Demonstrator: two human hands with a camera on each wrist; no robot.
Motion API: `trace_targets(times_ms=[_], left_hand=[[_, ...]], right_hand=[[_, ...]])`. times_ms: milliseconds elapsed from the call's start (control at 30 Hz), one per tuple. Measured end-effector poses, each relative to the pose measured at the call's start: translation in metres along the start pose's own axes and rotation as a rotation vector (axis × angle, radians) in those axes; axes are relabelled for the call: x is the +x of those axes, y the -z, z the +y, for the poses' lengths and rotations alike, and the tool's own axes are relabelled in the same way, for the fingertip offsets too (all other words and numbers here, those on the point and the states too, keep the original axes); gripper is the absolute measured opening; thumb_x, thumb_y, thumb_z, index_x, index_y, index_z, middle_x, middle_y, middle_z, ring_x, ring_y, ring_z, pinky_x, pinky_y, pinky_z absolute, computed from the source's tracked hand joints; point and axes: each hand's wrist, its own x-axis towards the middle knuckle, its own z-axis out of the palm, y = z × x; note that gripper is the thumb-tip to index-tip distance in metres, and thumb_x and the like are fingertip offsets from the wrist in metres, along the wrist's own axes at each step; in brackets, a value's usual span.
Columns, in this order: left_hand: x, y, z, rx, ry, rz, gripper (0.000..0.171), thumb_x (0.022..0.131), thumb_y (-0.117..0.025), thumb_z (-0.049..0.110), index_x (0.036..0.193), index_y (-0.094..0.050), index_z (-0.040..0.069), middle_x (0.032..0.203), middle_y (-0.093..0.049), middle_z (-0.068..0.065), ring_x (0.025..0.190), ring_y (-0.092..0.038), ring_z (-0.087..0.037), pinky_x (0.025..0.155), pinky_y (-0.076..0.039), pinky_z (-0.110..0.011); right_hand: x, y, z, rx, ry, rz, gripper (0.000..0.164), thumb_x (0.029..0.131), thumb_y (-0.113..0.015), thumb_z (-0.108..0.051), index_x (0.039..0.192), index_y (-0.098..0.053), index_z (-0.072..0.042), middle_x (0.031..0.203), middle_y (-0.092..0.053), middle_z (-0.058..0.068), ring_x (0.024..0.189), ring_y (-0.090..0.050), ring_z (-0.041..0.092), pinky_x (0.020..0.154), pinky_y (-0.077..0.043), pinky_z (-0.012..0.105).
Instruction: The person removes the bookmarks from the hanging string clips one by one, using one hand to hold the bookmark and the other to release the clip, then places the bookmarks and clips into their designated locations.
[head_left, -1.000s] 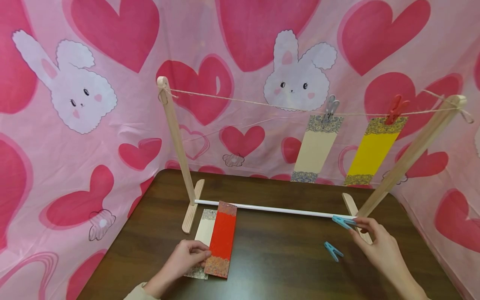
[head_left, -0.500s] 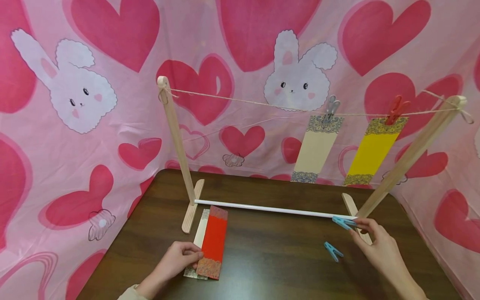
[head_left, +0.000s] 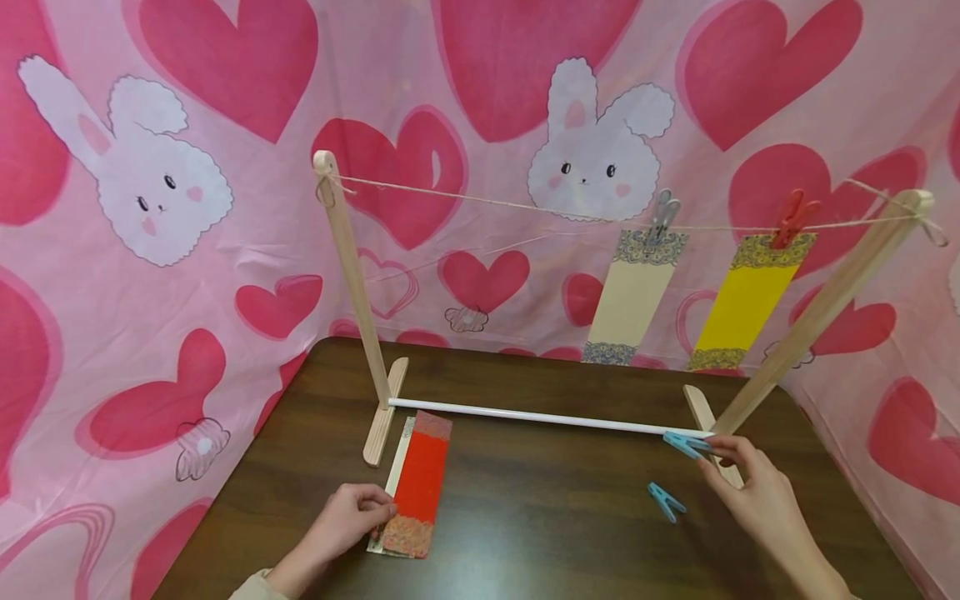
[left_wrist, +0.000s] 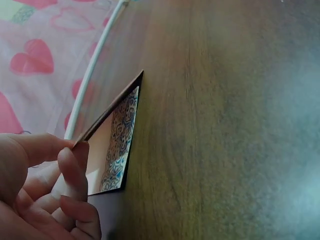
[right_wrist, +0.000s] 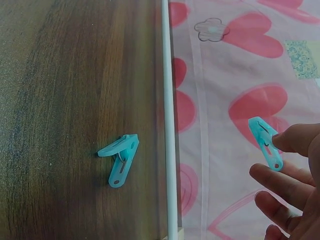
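Observation:
Between thumb and fingers, my left hand (head_left: 345, 518) pinches the left edge of a red card strip (head_left: 422, 479) with patterned ends. The strip lies over a cream strip (head_left: 399, 463); only a thin left margin of the cream one shows in the head view. In the left wrist view the red strip is edge-on and lifted at a slant above the cream strip's patterned end (left_wrist: 120, 142). My right hand (head_left: 761, 492) holds a light blue clothespin (right_wrist: 267, 142) near the rack's right foot. A second blue clothespin (head_left: 666, 502) lies on the table below it.
A wooden rack with a left post (head_left: 352, 283), a right post (head_left: 821, 312) and a white bottom bar (head_left: 540, 417) stands at the back. From its string (head_left: 480, 200) hang a cream strip (head_left: 636, 296) on a grey clothespin (head_left: 663, 217) and a yellow strip (head_left: 752, 302) on a red clothespin (head_left: 791, 221).
My left hand has shifted left with the red strip, which now covers more of the cream strip beneath. The right hand and its clothespin have stayed in place.

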Motion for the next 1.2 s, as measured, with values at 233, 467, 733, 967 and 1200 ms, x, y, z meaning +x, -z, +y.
trace_targets(times_ms=[233, 467, 733, 967, 1200], left_hand=[[-0.0015, 0.0029, -0.0006, 0.064, 0.005, 0.021, 0.007, 0.092, -0.075, 0.008, 0.09, -0.074, 0.002, 0.071, -0.071, -0.004, 0.057, -0.059, -0.013, 0.053, -0.044, -0.024], [-0.0017, 0.0048, -0.0048, 0.163, -0.024, 0.054, 0.007, 0.09, -0.078, 0.011, 0.086, -0.075, 0.006, 0.073, -0.072, 0.0, 0.059, -0.057, -0.009, 0.055, -0.045, -0.024], [-0.0032, 0.0029, 0.0, 0.258, 0.012, 0.101, 0.01, 0.087, -0.081, 0.015, 0.081, -0.074, 0.01, 0.067, -0.067, 0.004, 0.061, -0.054, -0.009, 0.057, -0.041, -0.025], [-0.0023, 0.0023, 0.0034, 0.273, 0.009, 0.096, 0.011, 0.087, -0.081, 0.015, 0.08, -0.073, 0.01, 0.068, -0.068, 0.005, 0.062, -0.056, -0.011, 0.056, -0.042, -0.025], [-0.0022, 0.0019, 0.0034, 0.29, 0.016, 0.105, 0.011, 0.086, -0.082, 0.016, 0.08, -0.074, 0.011, 0.067, -0.067, 0.006, 0.062, -0.056, -0.011, 0.057, -0.041, -0.025]], right_hand=[[0.0, -0.001, 0.0006, 0.006, 0.001, 0.006, 0.031, 0.085, -0.083, -0.007, 0.112, -0.068, -0.006, 0.102, -0.076, 0.017, 0.089, -0.047, -0.017, 0.072, -0.036, 0.02], [0.0, -0.0007, 0.001, 0.009, -0.004, 0.007, 0.032, 0.085, -0.083, -0.008, 0.113, -0.068, -0.006, 0.102, -0.076, 0.017, 0.089, -0.049, -0.016, 0.072, -0.036, 0.021], [-0.0019, -0.0013, 0.0021, 0.0, -0.01, 0.005, 0.031, 0.086, -0.083, -0.009, 0.113, -0.068, -0.005, 0.101, -0.076, 0.017, 0.088, -0.048, -0.015, 0.071, -0.036, 0.021], [-0.0038, -0.0029, 0.0044, -0.003, -0.016, 0.007, 0.031, 0.085, -0.083, -0.009, 0.112, -0.069, -0.005, 0.099, -0.076, 0.016, 0.087, -0.05, -0.012, 0.07, -0.035, 0.02], [-0.006, -0.0039, 0.0071, 0.003, -0.022, 0.005, 0.032, 0.084, -0.083, -0.008, 0.113, -0.069, -0.005, 0.1, -0.077, 0.016, 0.087, -0.052, -0.012, 0.071, -0.036, 0.02]])
